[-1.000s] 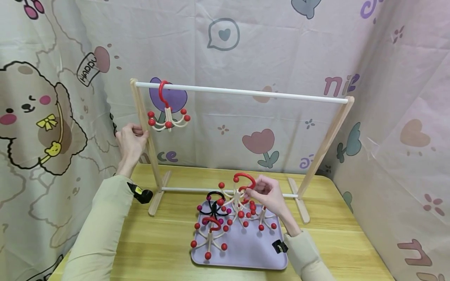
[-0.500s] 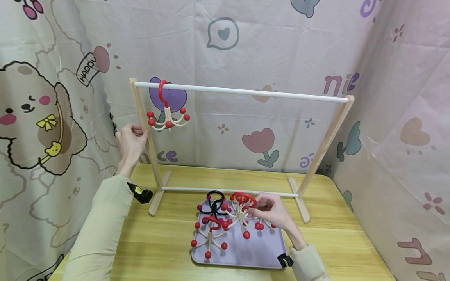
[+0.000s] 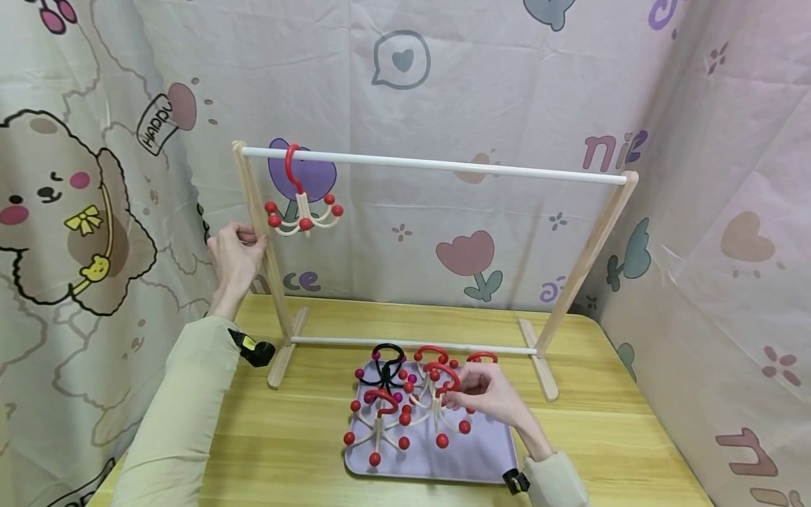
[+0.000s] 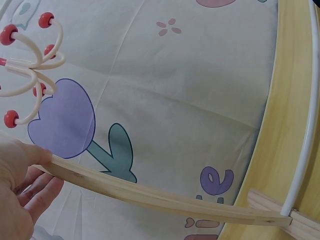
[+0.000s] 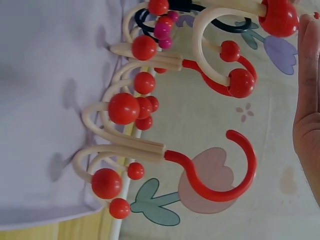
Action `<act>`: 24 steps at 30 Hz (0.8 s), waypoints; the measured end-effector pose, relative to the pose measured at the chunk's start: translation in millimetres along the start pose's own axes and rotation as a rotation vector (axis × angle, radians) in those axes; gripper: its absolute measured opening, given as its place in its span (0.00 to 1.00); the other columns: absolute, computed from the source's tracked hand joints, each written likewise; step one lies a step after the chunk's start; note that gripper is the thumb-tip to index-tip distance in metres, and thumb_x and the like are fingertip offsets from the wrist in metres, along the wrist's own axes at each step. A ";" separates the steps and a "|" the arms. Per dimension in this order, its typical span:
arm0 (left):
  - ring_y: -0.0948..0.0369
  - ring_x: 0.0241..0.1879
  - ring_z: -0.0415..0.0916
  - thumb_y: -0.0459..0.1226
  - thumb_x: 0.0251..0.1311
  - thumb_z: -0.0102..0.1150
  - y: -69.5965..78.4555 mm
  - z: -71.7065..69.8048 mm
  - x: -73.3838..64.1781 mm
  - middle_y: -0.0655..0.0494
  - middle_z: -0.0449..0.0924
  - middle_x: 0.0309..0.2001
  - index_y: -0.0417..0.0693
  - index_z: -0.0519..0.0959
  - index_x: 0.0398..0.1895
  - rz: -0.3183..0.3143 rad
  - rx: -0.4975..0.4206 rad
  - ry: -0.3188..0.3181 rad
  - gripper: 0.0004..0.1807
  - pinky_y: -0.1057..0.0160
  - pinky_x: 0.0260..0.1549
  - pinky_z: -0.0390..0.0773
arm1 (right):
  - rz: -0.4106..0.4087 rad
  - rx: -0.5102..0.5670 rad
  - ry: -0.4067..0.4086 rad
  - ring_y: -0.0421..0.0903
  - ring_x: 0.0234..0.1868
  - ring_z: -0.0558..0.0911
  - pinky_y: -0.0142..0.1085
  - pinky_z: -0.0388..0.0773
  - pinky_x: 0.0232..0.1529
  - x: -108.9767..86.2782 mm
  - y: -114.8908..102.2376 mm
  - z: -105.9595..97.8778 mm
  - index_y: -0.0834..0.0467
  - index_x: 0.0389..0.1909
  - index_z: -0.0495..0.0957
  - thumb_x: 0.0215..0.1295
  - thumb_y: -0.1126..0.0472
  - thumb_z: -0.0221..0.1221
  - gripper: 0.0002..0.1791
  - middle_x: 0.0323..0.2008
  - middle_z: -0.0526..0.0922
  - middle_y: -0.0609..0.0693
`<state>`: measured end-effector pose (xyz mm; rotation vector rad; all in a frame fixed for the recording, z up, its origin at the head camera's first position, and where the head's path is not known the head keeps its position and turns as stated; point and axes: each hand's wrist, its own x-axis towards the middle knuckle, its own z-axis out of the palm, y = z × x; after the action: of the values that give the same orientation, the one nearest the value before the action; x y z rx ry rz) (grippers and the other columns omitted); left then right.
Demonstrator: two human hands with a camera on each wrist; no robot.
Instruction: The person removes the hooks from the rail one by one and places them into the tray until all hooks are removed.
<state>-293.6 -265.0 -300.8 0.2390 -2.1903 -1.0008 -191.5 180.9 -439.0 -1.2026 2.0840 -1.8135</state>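
Observation:
My left hand [image 3: 236,264] holds the left wooden upright [image 3: 273,271] of a rack, its thumb and fingers on the wood in the left wrist view. A hanger with a red hook and curved cream arms tipped with red balls [image 3: 303,206] hangs near the left end of the white top bar [image 3: 405,163]. Over the lilac tray [image 3: 469,451], my right hand [image 3: 488,394] pinches the red hook of a similar hanger [image 3: 436,406]. Around it on the tray stand other red-hooked hangers, one at front left [image 3: 378,431], one behind [image 3: 431,349], one partly hidden by the hand [image 3: 483,356].
At the tray's back left stands a black hanger [image 3: 387,377] with magenta balls. The rack's lower white bar [image 3: 342,342] runs just behind the tray, and its right upright [image 3: 586,264] rises beyond. Printed curtains [image 3: 405,105] enclose the wooden table [image 3: 602,422].
My right hand has come down and toward me with the hanger, bringing it low over the tray's middle. The left hand stays on the upright.

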 end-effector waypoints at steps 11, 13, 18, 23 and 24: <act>0.48 0.40 0.78 0.36 0.64 0.60 -0.2 0.2 0.5 0.34 0.85 0.42 0.30 0.81 0.46 0.013 -0.008 0.010 0.15 0.63 0.43 0.67 | 0.081 -0.049 0.007 0.42 0.31 0.90 0.45 0.86 0.31 -3.2 18.1 9.6 0.70 0.32 0.76 0.63 0.71 0.63 0.06 0.31 0.86 0.71; 0.49 0.40 0.78 0.36 0.63 0.61 0.0 0.0 0.6 0.34 0.85 0.42 0.30 0.81 0.45 0.015 -0.010 0.013 0.15 0.63 0.44 0.68 | 0.090 -0.078 0.021 0.40 0.30 0.89 0.43 0.86 0.31 -3.4 21.0 11.2 0.68 0.31 0.77 0.62 0.71 0.64 0.06 0.31 0.87 0.69; 0.51 0.38 0.77 0.36 0.63 0.61 0.1 0.2 1.1 0.34 0.85 0.42 0.31 0.82 0.45 0.012 -0.005 0.015 0.15 0.63 0.43 0.68 | 0.083 -0.074 0.028 0.38 0.31 0.89 0.44 0.86 0.30 -3.4 25.5 14.2 0.69 0.31 0.77 0.62 0.72 0.64 0.05 0.30 0.87 0.69; 0.51 0.38 0.77 0.36 0.64 0.61 0.7 0.3 0.9 0.34 0.85 0.42 0.31 0.82 0.45 0.009 -0.006 0.016 0.15 0.63 0.43 0.68 | 0.121 -0.127 0.042 0.35 0.30 0.88 0.37 0.84 0.26 -4.2 28.6 16.7 0.68 0.31 0.79 0.61 0.69 0.67 0.06 0.30 0.88 0.66; 0.52 0.38 0.77 0.36 0.63 0.61 0.7 0.4 0.8 0.34 0.85 0.42 0.31 0.82 0.45 0.008 -0.005 0.016 0.15 0.63 0.43 0.68 | 0.130 -0.132 0.040 0.35 0.30 0.88 0.38 0.84 0.26 -4.5 29.4 17.2 0.67 0.32 0.79 0.61 0.69 0.67 0.06 0.30 0.88 0.66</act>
<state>-294.4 -264.6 -300.0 0.2347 -2.1726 -0.9973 -192.7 169.2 -471.3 -1.0394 2.2780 -1.6816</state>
